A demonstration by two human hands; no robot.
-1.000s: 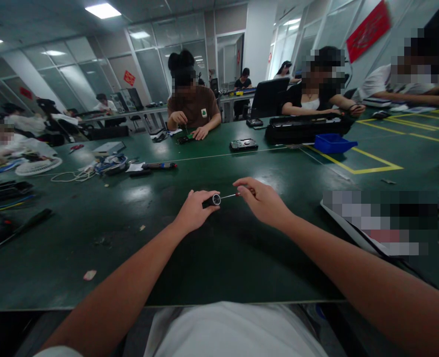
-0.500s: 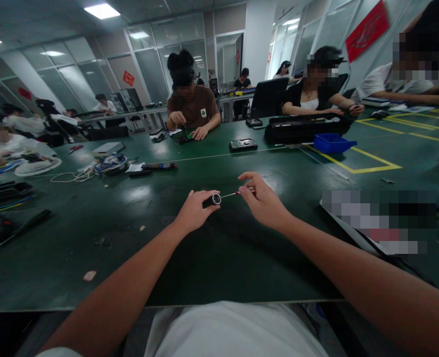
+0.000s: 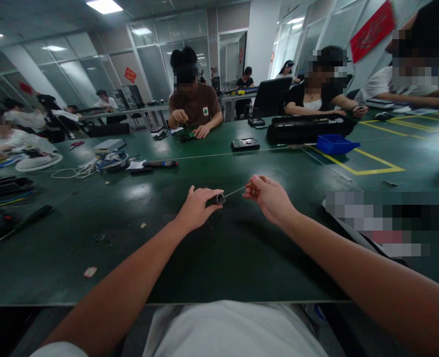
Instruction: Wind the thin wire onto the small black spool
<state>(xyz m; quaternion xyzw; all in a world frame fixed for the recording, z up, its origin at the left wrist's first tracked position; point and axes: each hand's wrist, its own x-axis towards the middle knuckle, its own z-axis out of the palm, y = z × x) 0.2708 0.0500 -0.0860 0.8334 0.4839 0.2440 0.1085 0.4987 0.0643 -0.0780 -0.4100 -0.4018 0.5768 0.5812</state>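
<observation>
Between the thumb and fingers of my left hand is a short black cylinder with a pale ring at its open end, which faces right. My right hand is closed on the handle of a thin screwdriver. Its metal shaft slants down to the left, and the tip meets the ringed end of the cylinder. Whether the tip sits inside or only touches the end I cannot tell. Both hands are above the green table.
Ahead lie a hard drive, a blue bin and a long black casing. To the left are a cable bundle, a pen-like tool and a white fan grille. Co-workers sit across the table.
My right hand has shifted a little right and up, and its fingers have curled in around the screwdriver handle. The shaft now slants more steeply. My left hand still holds the cylinder.
</observation>
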